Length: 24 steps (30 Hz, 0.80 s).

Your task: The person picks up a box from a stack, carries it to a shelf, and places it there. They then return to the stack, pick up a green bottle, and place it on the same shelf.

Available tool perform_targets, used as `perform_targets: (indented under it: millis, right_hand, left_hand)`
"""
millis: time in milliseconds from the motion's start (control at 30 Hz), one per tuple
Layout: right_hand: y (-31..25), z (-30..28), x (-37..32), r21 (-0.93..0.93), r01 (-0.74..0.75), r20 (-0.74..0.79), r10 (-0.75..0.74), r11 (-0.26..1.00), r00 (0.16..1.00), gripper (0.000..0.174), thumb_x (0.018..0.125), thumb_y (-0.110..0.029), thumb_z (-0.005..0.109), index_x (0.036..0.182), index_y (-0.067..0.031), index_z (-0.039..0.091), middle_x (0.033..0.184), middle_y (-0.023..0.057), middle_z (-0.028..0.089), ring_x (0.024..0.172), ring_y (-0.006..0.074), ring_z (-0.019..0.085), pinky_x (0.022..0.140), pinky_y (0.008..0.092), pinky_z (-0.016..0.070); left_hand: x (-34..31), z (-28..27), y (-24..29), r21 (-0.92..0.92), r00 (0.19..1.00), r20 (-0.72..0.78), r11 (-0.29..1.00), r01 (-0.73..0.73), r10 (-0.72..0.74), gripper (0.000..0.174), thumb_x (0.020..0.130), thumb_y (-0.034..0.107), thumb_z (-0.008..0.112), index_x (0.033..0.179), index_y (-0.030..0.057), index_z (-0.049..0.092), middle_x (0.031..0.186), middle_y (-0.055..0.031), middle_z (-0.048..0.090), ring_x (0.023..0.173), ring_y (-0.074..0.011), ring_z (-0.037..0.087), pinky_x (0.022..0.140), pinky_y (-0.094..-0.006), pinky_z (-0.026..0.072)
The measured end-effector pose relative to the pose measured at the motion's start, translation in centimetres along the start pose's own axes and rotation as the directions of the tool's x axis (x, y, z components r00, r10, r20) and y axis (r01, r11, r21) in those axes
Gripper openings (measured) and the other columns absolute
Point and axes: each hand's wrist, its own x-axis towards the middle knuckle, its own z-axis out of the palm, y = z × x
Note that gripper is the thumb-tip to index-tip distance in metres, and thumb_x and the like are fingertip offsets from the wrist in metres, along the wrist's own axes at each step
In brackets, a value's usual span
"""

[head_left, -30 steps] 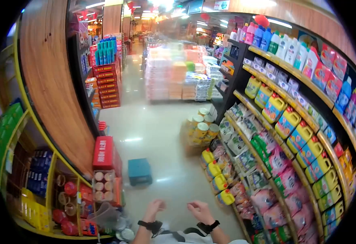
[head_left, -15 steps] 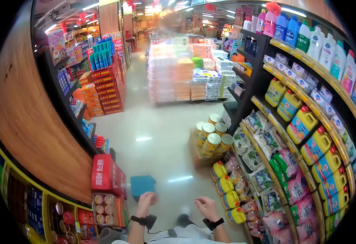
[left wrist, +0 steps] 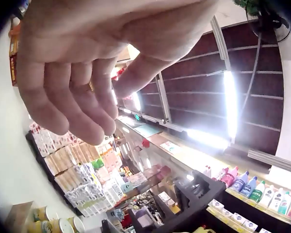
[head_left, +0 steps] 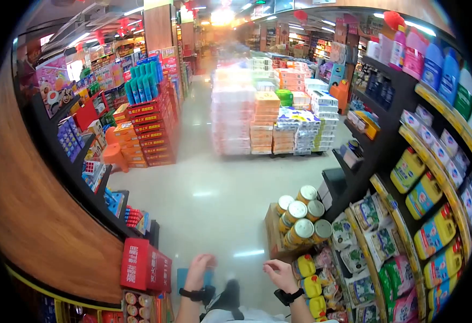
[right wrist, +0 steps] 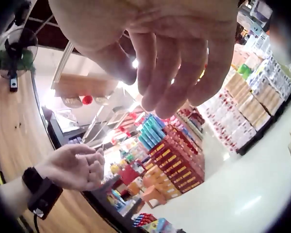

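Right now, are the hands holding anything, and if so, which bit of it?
Nothing is held. Both hands, the left hand and the right hand, are empty and apart from each other.

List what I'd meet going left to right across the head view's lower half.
Brown wooden panel, red cardboard box with white lettering, left hand, right hand, shelved yellow plastic jugs with blue labels.

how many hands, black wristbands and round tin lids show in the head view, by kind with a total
Hands, left hand and right hand: 2
Black wristbands: 2
Round tin lids: 6
Total: 10
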Motion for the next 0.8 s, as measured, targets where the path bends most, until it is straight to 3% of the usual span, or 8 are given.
perform_targets:
  millis: [167, 267, 333, 400, 500, 600, 633, 800]
  right_hand:
    - [1.8, 2.9, 11.4, -0.018, 0.029, 0.034, -0.028, 0.999, 0.999, 0.012, 0.092, -0.006, 0.063, 0.097, 0.0037, 0.069, 0.083, 0.0063, 0.072, 0.075, 0.0122, 0.068, 0.07, 0.0254, 0.0547]
    - [-2.1, 4.2, 18.9, 0.121, -0.175, 0.098, 0.164, 0.977, 0.982, 0.014, 0.086, -0.009, 0.069, 0.096, 0.0006, 0.072, 0.081, 0.0112, 0.071, 0.075, 0.0152, 0.068, 0.071, 0.028, 0.0536]
    - [-3.6, 5.8, 24.3, 0.087, -0.076, 0.105, 0.067, 0.993, 0.992, 0.015, 0.086, -0.01, 0.069, 0.095, 0.0013, 0.071, 0.083, 0.0117, 0.071, 0.076, 0.016, 0.068, 0.07, 0.029, 0.0532]
    - [-2.8, 7.3, 29.4, -0.108, 0.178, 0.144, -0.162, 0.978, 0.976, 0.013, 0.092, -0.006, 0.062, 0.097, 0.0037, 0.068, 0.079, 0.0087, 0.071, 0.073, 0.0147, 0.07, 0.067, 0.0264, 0.0543]
    - [-3.2, 10.3, 34.6, -0.013, 0.182, 0.137, -0.179, 0.983, 0.974, 0.013, 0.091, -0.006, 0.063, 0.098, 0.0039, 0.068, 0.08, 0.0102, 0.072, 0.075, 0.0161, 0.071, 0.07, 0.0268, 0.0548]
    - [-3.1, 13.0, 39.0, 0.066, 0.094, 0.232, -0.107, 0.993, 0.967, 0.013, 0.091, -0.006, 0.064, 0.097, 0.0039, 0.068, 0.081, 0.0105, 0.073, 0.077, 0.0161, 0.071, 0.072, 0.0272, 0.0552]
    - [-2.6, 13.9, 40.8, 0.086, 0.018, 0.268, -0.041, 0.996, 0.963, 0.017, 0.089, -0.015, 0.068, 0.098, 0.0001, 0.071, 0.085, 0.0134, 0.073, 0.079, 0.0198, 0.071, 0.072, 0.0313, 0.0546]
    - [1.1, 16.6, 51.1, 0.073, 0.074, 0.278, -0.091, 0.995, 0.956, 0.017, 0.09, -0.015, 0.068, 0.099, -0.001, 0.071, 0.086, 0.0131, 0.073, 0.08, 0.0191, 0.072, 0.069, 0.0314, 0.0551]
  left_hand:
    - [12.9, -0.6, 1.8, 0.008, 0.992, 0.035, 0.992, -0.126, 0.125, 0.022, 0.097, 0.019, 0.052, 0.101, 0.0017, 0.065, 0.09, -0.0077, 0.07, 0.083, -0.0176, 0.068, 0.075, -0.0302, 0.0526]
    - [17.0, 0.3, 7.1, 0.011, 0.988, 0.027, 0.989, -0.15, 0.15, 0.023, 0.097, 0.02, 0.053, 0.1, 0.0017, 0.066, 0.091, -0.0068, 0.07, 0.084, -0.0165, 0.067, 0.077, -0.03, 0.0513]
    - [20.2, -0.5, 10.8, 0.041, 0.983, 0.022, 0.982, -0.185, 0.184, 0.024, 0.097, 0.021, 0.052, 0.1, 0.0019, 0.066, 0.091, -0.0064, 0.069, 0.084, -0.0157, 0.066, 0.078, -0.0301, 0.0504]
    - [22.7, -1.1, 12.5, 0.074, 0.98, 0.024, 0.978, -0.197, 0.195, 0.026, 0.098, 0.023, 0.051, 0.102, 0.0019, 0.067, 0.091, -0.0063, 0.068, 0.085, -0.0149, 0.063, 0.078, -0.0303, 0.0496]
    - [25.9, -2.9, 14.1, 0.061, 0.978, -0.009, 0.976, -0.209, 0.21, 0.023, 0.097, 0.019, 0.051, 0.099, 0.0026, 0.067, 0.091, -0.0052, 0.069, 0.084, -0.0149, 0.065, 0.077, -0.0298, 0.0501]
    - [29.5, -4.3, 14.9, 0.015, 0.988, -0.051, 0.989, -0.144, 0.145, 0.02, 0.096, 0.015, 0.051, 0.099, 0.003, 0.067, 0.092, -0.0059, 0.07, 0.085, -0.0155, 0.067, 0.078, -0.0298, 0.0514]
    - [30.7, -4.6, 15.2, -0.001, 0.988, -0.061, 0.99, -0.139, 0.139, 0.02, 0.096, 0.015, 0.051, 0.099, 0.0031, 0.067, 0.092, -0.006, 0.07, 0.085, -0.0157, 0.067, 0.078, -0.0298, 0.0515]
    - [38.6, -5.5, 17.9, -0.056, 0.983, -0.155, 0.992, -0.111, 0.101, 0.019, 0.097, 0.015, 0.052, 0.1, 0.0027, 0.066, 0.093, -0.0081, 0.07, 0.085, -0.0175, 0.068, 0.078, -0.0309, 0.0522]
